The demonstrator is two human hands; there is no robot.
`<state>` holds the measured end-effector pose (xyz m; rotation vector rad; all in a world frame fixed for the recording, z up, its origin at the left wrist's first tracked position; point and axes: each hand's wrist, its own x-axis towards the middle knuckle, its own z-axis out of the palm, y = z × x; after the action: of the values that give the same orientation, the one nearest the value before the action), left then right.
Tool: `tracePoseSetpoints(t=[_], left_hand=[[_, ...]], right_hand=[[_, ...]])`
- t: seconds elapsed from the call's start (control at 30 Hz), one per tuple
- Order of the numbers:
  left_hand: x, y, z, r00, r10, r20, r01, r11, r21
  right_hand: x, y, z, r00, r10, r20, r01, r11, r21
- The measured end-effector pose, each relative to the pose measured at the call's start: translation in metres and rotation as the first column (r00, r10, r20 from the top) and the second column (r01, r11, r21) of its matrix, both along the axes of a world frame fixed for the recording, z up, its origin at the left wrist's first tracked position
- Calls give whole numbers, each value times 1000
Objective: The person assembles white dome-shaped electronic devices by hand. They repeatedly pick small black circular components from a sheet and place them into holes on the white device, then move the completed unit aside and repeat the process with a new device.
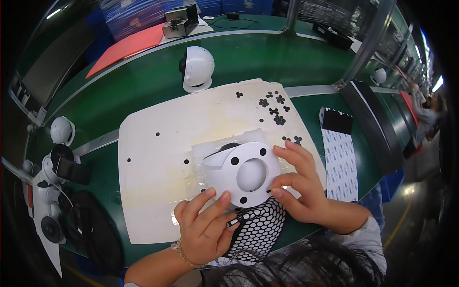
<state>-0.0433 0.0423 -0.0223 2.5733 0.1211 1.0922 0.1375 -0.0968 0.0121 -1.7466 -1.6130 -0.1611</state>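
Note:
A white dome camera (227, 184) lies with its ring-shaped base facing up on a piece of clear bubble wrap (198, 153). Several round black pads sit on the base around its central opening. My right hand (303, 189) pinches a small black round pad (268, 190) between thumb and forefinger at the base's right edge, the other fingers raised along the rim. With two fingertips my left hand (203, 229) touches the lower left of the camera, while its thumb side grips a black sheet with punched round holes (258, 232), which hangs toward me.
A stained white board (153, 191) on the green table carries loose black pads (278, 119). Another white camera (198, 69) stands behind it; more cameras (62, 130) are at left. To the right lie a white-and-blue backing strip (340, 162) and a long black piece (373, 129).

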Motion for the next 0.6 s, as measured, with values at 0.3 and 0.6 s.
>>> tracePoseSetpoints(t=[0.3, 0.6], left_hand=[[-2, -1, 3, 1000, 3, -29, -3, 1000, 7], [-5, 1, 4, 986, -163, 39, 166, 982, -87]], right_hand=[[-7, -10, -9, 989, -122, 88, 111, 986, 121], [37, 16, -6, 250, -50, -967, -171, 981, -95]])
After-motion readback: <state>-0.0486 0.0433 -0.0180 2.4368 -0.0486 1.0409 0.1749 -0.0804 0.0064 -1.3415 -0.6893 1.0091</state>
